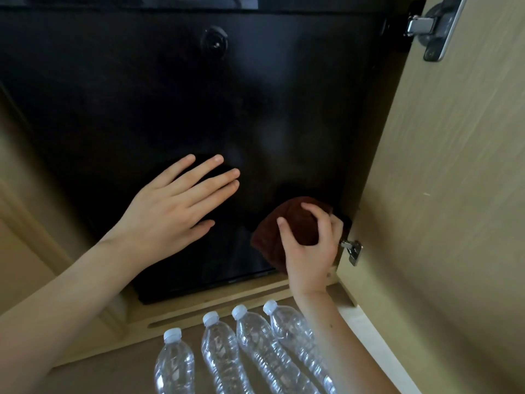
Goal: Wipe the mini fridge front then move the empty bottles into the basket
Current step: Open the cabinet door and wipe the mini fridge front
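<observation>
From the camera on my head I look down at the black front of the mini fridge [176, 95], which sits inside a pale wooden cabinet. The cabinet door [454, 194] stands open at my right, with one metal hinge [426, 27] at its upper edge and another hinge [351, 250] lower down, just beside my right hand.

My left hand [173, 214] lies flat on the fridge front, palm against the door, its fingers [216, 180] spread and pointing up and to the right. It holds nothing.

My right hand [309, 248] is curled around a dark brown cloth [284, 231], bunched up and pressed against the lower right part of the fridge front, close to the cabinet's side wall. Fingertips and thumb dig into the cloth from above, and the cloth bulges out to the left of the hand.

A round knob or lock [214, 42] sits high on the fridge front, well apart from both hands; I cannot tell which it is.

Below the fridge, on the floor [99, 382] in front of the cabinet, four clear plastic bottles [247, 354] with white caps lie in a row, side by side, caps pointing toward the fridge. They look empty. My right forearm crosses over the one farthest right.
</observation>
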`<state>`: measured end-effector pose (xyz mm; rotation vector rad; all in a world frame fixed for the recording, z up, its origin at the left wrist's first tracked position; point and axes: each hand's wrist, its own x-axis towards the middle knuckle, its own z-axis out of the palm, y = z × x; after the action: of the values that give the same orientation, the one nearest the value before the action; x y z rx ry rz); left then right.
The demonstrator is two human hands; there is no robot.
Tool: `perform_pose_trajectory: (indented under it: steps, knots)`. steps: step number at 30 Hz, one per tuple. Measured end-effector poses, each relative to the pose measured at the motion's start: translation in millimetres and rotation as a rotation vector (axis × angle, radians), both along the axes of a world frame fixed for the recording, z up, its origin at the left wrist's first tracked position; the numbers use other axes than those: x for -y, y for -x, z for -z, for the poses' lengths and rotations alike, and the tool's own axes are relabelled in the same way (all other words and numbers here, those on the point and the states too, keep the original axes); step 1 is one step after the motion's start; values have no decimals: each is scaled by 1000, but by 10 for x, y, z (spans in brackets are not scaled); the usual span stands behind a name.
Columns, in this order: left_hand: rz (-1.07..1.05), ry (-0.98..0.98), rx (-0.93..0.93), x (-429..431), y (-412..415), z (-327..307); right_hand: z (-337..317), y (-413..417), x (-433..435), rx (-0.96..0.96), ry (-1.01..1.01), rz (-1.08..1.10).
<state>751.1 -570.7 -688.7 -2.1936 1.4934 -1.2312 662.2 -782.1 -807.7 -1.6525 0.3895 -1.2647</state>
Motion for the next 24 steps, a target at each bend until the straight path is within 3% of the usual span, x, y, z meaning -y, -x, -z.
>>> perform_pose_trajectory:
  steps: [5,12,24]
  knots:
    - [-13,9,-7,-79,-37,-8,-343,-166,-150,100,136,16]
    - [-29,1,-14,-225,-42,-18,274,120,-168,-148,-165,55]
    - [-52,121,13,-611,-130,-104,-652,-157,-845,121,126,-91]
